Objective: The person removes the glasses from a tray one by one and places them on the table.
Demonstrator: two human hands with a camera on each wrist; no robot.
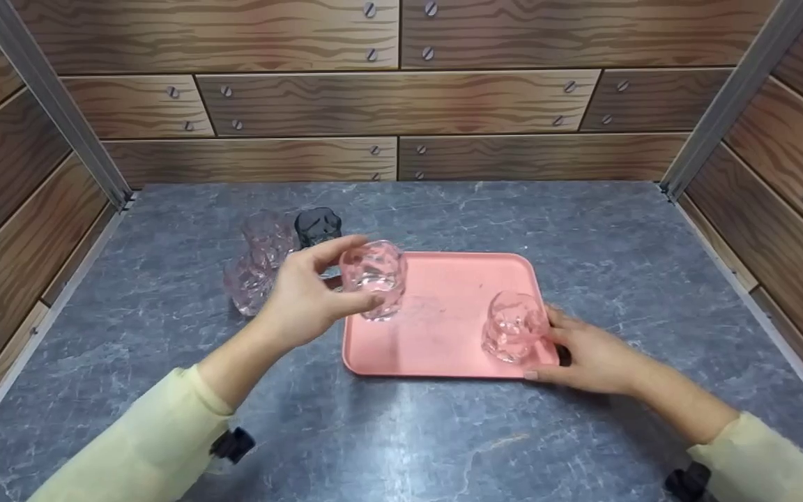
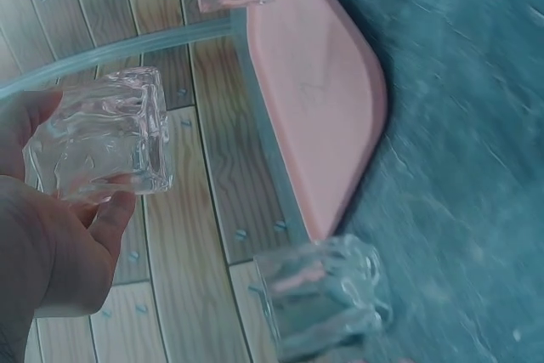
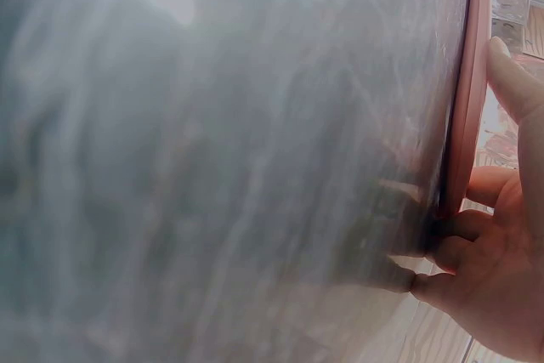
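My left hand (image 1: 307,296) grips a clear faceted glass (image 1: 376,279) between thumb and fingers. The same held glass (image 2: 102,138) shows in the left wrist view, raised off the table. It hangs over the left side of a pink tray (image 1: 443,314). Another clear glass (image 1: 513,326) stands on the tray near its right front corner. Around that corner lies my right hand (image 1: 593,357), its thumb on the front edge and its fingers at the right side. In the right wrist view the hand (image 3: 501,235) holds the tray's rim (image 3: 467,99); part of it is out of frame.
Two faintly pink clear glasses, a nearer one (image 1: 247,284) and a farther one (image 1: 269,233), stand left of the tray, partly behind my left hand. Beside them is a dark grey glass (image 1: 318,224). Wood-patterned walls (image 1: 401,104) enclose the grey marbled table (image 1: 401,439).
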